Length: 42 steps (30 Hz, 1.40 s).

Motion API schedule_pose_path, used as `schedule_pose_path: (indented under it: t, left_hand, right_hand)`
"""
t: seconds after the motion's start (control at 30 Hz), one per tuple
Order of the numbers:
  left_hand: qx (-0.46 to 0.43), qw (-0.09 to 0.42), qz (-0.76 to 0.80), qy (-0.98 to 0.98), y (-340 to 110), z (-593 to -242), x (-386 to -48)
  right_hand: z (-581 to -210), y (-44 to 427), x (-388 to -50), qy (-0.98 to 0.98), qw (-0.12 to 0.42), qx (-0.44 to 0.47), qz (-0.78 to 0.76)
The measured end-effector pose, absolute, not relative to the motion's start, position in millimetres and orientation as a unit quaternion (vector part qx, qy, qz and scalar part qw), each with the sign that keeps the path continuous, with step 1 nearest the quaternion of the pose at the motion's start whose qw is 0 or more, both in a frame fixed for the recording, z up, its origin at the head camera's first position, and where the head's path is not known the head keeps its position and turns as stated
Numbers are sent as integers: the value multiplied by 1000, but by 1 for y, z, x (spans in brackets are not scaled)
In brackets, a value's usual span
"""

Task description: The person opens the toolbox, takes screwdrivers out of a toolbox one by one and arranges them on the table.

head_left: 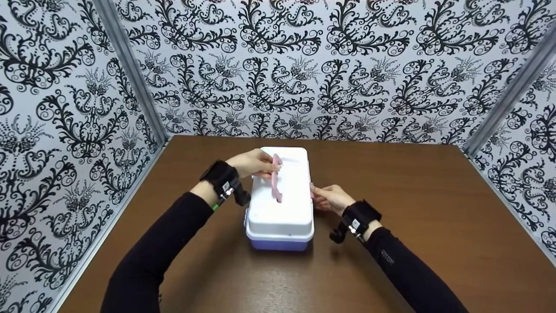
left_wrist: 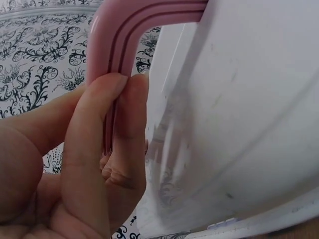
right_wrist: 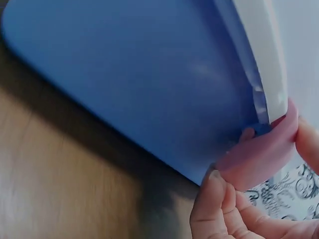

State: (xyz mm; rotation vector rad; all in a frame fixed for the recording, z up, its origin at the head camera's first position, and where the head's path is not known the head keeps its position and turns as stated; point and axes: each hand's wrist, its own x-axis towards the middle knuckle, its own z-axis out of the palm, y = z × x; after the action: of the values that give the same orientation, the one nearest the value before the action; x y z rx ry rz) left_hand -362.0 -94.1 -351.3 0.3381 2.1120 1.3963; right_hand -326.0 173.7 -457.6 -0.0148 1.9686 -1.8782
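A box with a white lid (head_left: 282, 219) and a purple-blue base (head_left: 280, 245) stands on the table, its short end facing me. A pink carrying handle (head_left: 275, 186) stands raised from the lid. My left hand (head_left: 253, 163) pinches that handle between thumb and fingers; the left wrist view shows the handle (left_wrist: 112, 42) close up. At the box's right side, my right hand (head_left: 333, 198) holds a pink latch (right_wrist: 261, 157) by its edges, thumb on one side and fingers on the other. The latch overlaps the white lid rim (right_wrist: 269, 64).
The brown table (head_left: 404, 195) extends to both sides of the box. Patterned white-and-black panels (head_left: 321, 74) rise behind and beside it, with grey metal posts (head_left: 130, 65) at the corners. Each wrist wears a black strapped camera (head_left: 361, 216).
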Motion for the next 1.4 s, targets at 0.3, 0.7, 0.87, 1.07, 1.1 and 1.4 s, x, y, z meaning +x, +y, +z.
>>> schedule_pose_path:
  t: [0.3, 0.7, 0.87, 1.07, 1.1, 1.4]
  left_hand:
    - [127, 287, 521, 794, -96, -351, -362]
    - [150, 280, 542, 778, -95, -359, -361]
    - [149, 277, 544, 778, -95, -359, -360]
    - [147, 281, 538, 781, -95, -359, -362]
    - [146, 282, 539, 780, -95, -359, -362]
    - [138, 274, 542, 783, -96, -359, -363]
  right_hand:
    - [-447, 170, -324, 747, 178, 16, -641]
    - [-449, 184, -331, 712, 208, 1, -671]
    - [-446, 188, -330, 663, 215, -14, -717]
    - [-453, 196, -330, 639, 228, -35, -733]
    - [-455, 196, -330, 640, 228, -35, -733]
    - [-465, 190, -332, 753, 165, -55, -635]
